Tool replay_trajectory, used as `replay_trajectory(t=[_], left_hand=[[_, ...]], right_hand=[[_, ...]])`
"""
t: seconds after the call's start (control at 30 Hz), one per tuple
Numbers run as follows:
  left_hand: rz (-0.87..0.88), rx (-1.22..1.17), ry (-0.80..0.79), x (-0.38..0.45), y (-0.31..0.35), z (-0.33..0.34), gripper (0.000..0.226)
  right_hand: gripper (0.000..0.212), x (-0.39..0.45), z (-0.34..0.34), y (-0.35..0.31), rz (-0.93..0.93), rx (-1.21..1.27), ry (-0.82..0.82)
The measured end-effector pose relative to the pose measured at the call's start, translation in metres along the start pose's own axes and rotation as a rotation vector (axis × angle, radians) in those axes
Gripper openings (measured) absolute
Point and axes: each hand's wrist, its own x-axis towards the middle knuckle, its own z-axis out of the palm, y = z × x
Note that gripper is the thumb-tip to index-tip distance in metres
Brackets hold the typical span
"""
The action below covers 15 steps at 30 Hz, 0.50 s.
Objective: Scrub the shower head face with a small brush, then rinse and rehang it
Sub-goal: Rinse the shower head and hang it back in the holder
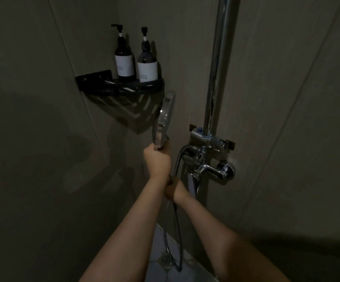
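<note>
The chrome shower head is held upright in front of the corner, its round face turned edge-on and tilted left. My left hand grips its handle just under the head. Directly below, my right hand is curled round the metal hose where it leaves the handle. The hose hangs in a loop to the floor and rises to the chrome mixer tap. No brush shows in the dim light.
A chrome riser pipe runs up the wall above the tap. A black corner shelf at the upper left carries two dark pump bottles. A floor drain lies below between my forearms.
</note>
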Motion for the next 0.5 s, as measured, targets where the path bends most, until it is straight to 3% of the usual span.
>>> replay_trajectory(t=[0.1, 0.23, 0.33, 0.43, 0.5], left_hand=[[0.027, 0.049, 0.039, 0.003, 0.000, 0.001, 0.033], [-0.029, 0.231, 0.043, 0.009, -0.002, -0.005, 0.016], [-0.050, 0.272, -0.119, 0.011, -0.002, -0.006, 0.019], [-0.074, 0.354, -0.330, 0.020, 0.000, -0.007, 0.055], [-0.136, 0.363, -0.417, 0.020, -0.003, -0.012, 0.050]], right_hand=[[0.032, -0.006, -0.004, -0.017, -0.024, 0.012, -0.072], [0.023, -0.005, 0.010, -0.029, -0.097, 0.076, -0.050], [0.035, 0.001, 0.013, -0.028, -0.090, 0.028, 0.113], [0.012, 0.003, 0.008, -0.026, -0.017, 0.016, 0.243], [0.019, 0.003, 0.006, -0.025, -0.005, -0.053, 0.288]])
